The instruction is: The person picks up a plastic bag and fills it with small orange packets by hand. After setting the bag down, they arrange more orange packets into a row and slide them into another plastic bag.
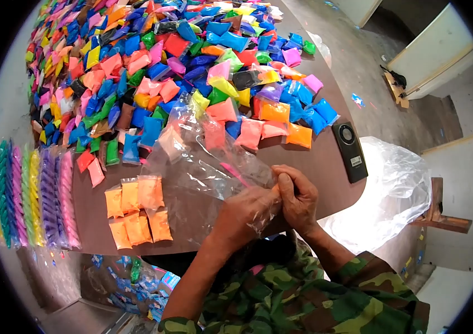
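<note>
Both of my hands meet near the table's front edge, gathered on one end of a large clear plastic bag. My left hand has its fingers curled around the crumpled film. Pressed close beside it, my right hand pinches the bag with thumb and bent fingers. The bag spreads away to the left and back, its far end lying against the heap of packets. A thin pink strip shows at the bag; whether it is inside cannot be made out. Several small orange packets lie grouped left of the bag.
A big heap of colourful small packets covers the table's far part. Long twisted strips in clear sleeves stand at left. A black device lies at the right edge. Beyond it hangs clear plastic sheeting. Blue wrappers litter below.
</note>
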Tool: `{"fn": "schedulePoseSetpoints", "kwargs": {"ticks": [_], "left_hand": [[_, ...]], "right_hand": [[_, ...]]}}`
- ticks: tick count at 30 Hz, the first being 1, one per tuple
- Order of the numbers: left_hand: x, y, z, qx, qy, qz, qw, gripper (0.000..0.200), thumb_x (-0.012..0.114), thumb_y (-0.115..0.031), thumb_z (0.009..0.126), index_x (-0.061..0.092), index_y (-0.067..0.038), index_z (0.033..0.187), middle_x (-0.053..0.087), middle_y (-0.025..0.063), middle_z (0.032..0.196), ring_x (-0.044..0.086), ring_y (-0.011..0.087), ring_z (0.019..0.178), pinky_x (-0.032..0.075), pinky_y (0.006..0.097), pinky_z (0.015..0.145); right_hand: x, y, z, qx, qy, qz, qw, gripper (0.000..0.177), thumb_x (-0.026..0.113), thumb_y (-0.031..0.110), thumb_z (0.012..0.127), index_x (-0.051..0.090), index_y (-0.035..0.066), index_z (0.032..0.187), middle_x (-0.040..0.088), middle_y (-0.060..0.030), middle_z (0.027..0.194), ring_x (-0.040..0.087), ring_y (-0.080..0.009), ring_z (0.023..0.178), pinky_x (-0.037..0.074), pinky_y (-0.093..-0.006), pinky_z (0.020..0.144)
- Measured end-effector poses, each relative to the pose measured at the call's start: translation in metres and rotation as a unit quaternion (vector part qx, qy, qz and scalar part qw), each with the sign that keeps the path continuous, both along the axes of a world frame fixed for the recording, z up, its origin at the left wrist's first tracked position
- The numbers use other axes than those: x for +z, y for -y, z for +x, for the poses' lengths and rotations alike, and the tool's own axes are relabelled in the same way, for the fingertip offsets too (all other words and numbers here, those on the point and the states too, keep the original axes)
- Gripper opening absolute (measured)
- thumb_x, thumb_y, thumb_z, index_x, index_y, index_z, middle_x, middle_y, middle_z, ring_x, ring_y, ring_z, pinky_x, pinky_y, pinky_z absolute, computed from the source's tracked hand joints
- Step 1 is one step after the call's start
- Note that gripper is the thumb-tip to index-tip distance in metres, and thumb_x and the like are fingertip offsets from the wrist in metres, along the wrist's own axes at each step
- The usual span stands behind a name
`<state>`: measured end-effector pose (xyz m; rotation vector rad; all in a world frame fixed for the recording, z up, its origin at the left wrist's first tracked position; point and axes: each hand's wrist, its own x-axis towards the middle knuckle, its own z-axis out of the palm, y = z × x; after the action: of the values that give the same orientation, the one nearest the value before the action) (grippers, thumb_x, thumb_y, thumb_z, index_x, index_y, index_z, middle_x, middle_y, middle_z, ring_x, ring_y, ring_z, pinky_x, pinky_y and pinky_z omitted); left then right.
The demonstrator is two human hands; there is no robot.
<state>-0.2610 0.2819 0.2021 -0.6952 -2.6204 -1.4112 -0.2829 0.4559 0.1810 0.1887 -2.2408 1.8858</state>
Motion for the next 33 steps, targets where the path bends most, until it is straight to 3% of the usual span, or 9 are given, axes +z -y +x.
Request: {"fn": "schedulePoseSetpoints", "kwargs": {"ticks": [3,6,12,16,19,22,26,29,33], "left_hand": [[0.007,0.004,0.002,0.032,-0.004,0.055,0.998,0.026,0.075,-0.013,0.090,0.073,-0.009,0.115,0.074,0.0137,0.110,0.072,0.0353,0.099,0.059,0.0431,0.085],[-0.006,0.009,0.002,-0.006,0.007,0.049,0.999,0.025,0.079,-0.010,0.086,0.076,-0.008,0.111,0.076,0.0129,0.114,0.074,0.0363,0.104,0.060,0.0430,0.087],[0.010,0.011,0.010,0.007,0.037,-0.024,0.999,0.025,0.077,-0.007,0.087,0.075,-0.009,0.111,0.075,0.0129,0.118,0.073,0.0345,0.106,0.060,0.0418,0.088],[0.041,0.047,0.037,0.128,0.017,-0.042,0.991,0.017,0.076,-0.006,0.092,0.075,-0.005,0.109,0.077,0.0141,0.111,0.074,0.0330,0.099,0.060,0.0394,0.085],[0.062,0.088,0.069,0.273,0.039,-0.071,0.959,0.016,0.078,-0.007,0.092,0.074,-0.002,0.107,0.077,0.0168,0.108,0.075,0.0329,0.097,0.060,0.0386,0.085],[0.064,0.115,0.088,0.368,0.063,-0.185,0.909,0.016,0.076,-0.012,0.094,0.071,-0.003,0.106,0.073,0.0135,0.105,0.073,0.0356,0.089,0.059,0.0436,0.077],[0.045,0.116,0.090,0.361,0.021,-0.309,0.880,0.025,0.079,-0.016,0.092,0.068,-0.004,0.111,0.066,0.0136,0.102,0.071,0.0365,0.088,0.058,0.0451,0.073],[0.049,0.108,0.090,0.387,0.084,-0.298,0.869,0.030,0.082,-0.015,0.089,0.072,-0.001,0.114,0.068,0.0168,0.104,0.072,0.0375,0.099,0.058,0.0451,0.082],[0.054,0.112,0.099,0.376,0.104,-0.311,0.867,0.036,0.082,-0.019,0.088,0.071,0.000,0.117,0.066,0.0172,0.106,0.071,0.0376,0.100,0.057,0.0466,0.084]], "right_hand": [[0.001,0.002,0.000,0.004,0.012,-0.011,1.000,0.017,0.064,0.008,0.106,0.073,-0.003,0.117,0.076,-0.0131,0.114,0.071,-0.0178,0.101,0.057,-0.0313,0.089],[-0.001,0.002,0.000,0.003,0.008,-0.008,1.000,0.017,0.064,0.008,0.106,0.073,-0.003,0.117,0.076,-0.0120,0.114,0.071,-0.0169,0.100,0.057,-0.0306,0.088],[-0.001,0.003,-0.001,-0.007,0.013,0.017,1.000,0.017,0.065,0.008,0.107,0.073,-0.003,0.117,0.076,-0.0106,0.114,0.070,-0.0164,0.102,0.055,-0.0302,0.091],[0.000,0.003,0.000,-0.003,0.004,0.020,1.000,0.017,0.064,0.009,0.107,0.073,-0.003,0.116,0.075,-0.0102,0.113,0.069,-0.0166,0.105,0.054,-0.0306,0.093],[0.002,0.003,0.001,0.006,0.006,0.017,1.000,0.018,0.064,0.009,0.108,0.072,-0.003,0.117,0.075,-0.0099,0.114,0.069,-0.0168,0.106,0.054,-0.0304,0.093],[-0.001,0.001,0.000,0.006,-0.002,0.029,1.000,0.018,0.064,0.010,0.108,0.073,-0.003,0.118,0.075,-0.0095,0.114,0.068,-0.0163,0.106,0.054,-0.0297,0.094],[-0.005,0.000,0.000,0.007,0.011,0.014,1.000,0.018,0.064,0.010,0.108,0.073,-0.003,0.118,0.075,-0.0089,0.115,0.068,-0.0153,0.107,0.053,-0.0294,0.095],[-0.002,0.000,0.001,0.006,0.010,0.016,1.000,0.018,0.064,0.009,0.108,0.073,-0.003,0.118,0.075,-0.0089,0.115,0.067,-0.0148,0.107,0.053,-0.0293,0.095],[-0.005,0.000,0.001,0.007,0.008,0.010,1.000,0.018,0.064,0.009,0.108,0.073,-0.003,0.118,0.075,-0.0093,0.115,0.067,-0.0149,0.107,0.053,-0.0292,0.095]]}}
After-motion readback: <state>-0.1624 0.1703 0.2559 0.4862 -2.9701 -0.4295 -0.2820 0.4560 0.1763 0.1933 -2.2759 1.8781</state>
